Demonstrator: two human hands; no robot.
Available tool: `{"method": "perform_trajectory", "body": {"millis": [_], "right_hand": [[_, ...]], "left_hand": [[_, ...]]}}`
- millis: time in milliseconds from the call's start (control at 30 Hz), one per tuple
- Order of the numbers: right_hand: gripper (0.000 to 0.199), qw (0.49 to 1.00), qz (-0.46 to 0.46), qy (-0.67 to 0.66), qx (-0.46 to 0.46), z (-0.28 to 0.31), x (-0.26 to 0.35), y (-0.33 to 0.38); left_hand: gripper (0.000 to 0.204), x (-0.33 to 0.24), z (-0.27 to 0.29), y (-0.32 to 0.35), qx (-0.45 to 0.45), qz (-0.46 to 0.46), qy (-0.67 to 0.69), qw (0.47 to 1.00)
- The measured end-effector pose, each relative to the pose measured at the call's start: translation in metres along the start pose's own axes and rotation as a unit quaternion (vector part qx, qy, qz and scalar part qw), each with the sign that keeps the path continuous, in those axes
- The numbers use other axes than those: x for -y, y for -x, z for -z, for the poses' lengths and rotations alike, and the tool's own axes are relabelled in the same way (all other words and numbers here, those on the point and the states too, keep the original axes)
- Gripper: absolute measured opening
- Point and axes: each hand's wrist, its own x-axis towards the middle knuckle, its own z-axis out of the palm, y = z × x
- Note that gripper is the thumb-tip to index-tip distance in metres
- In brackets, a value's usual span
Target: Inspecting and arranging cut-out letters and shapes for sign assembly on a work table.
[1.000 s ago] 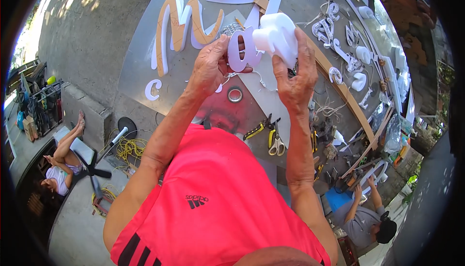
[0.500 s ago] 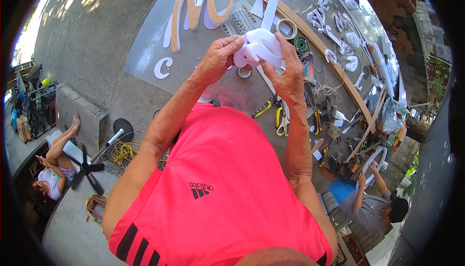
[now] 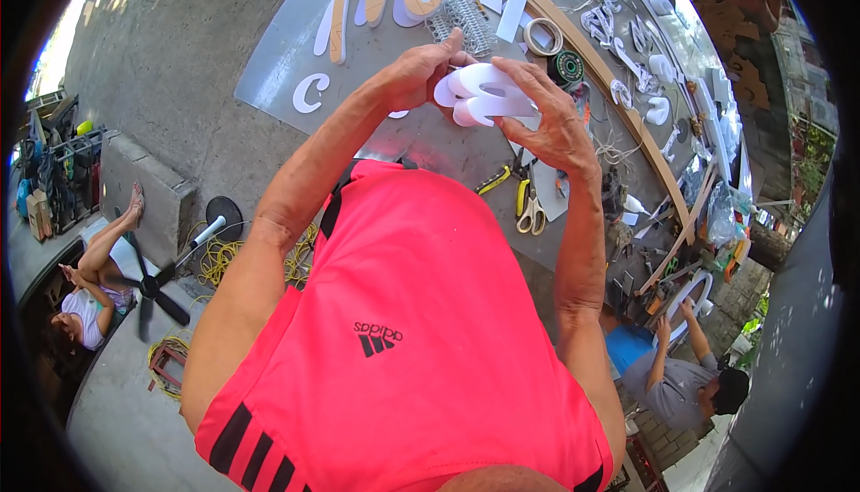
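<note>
fingers (image 3: 527, 77) hold white cutout (image 3: 509, 105); tape roll (image 3: 528, 42), reel (image 3: 565, 68) close by

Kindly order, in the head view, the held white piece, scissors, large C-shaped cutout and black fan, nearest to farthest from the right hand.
1. White piece, in the right hand
2. Scissors, below
3. Large C-shaped cutout, left
4. Black fan, lower left
</note>
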Motion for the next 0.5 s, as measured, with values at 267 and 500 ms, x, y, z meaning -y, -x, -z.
{"method": "perform_trajectory", "body": {"millis": [267, 500], "right_hand": [[0.075, 0.997, 0.017, -0.006, 0.081, -0.01, -0.012, 0.005], [0.064, 0.953, -0.108, -0.238, -0.156, -0.024, -0.024, 0.016]], "left_hand": [[0.064, 0.008, -0.008, 0.011, 0.105, -0.024, -0.166, 0.98], [0.064, 0.015, -0.02, 0.014, 0.061, -0.074, -0.101, 0.99]]}}
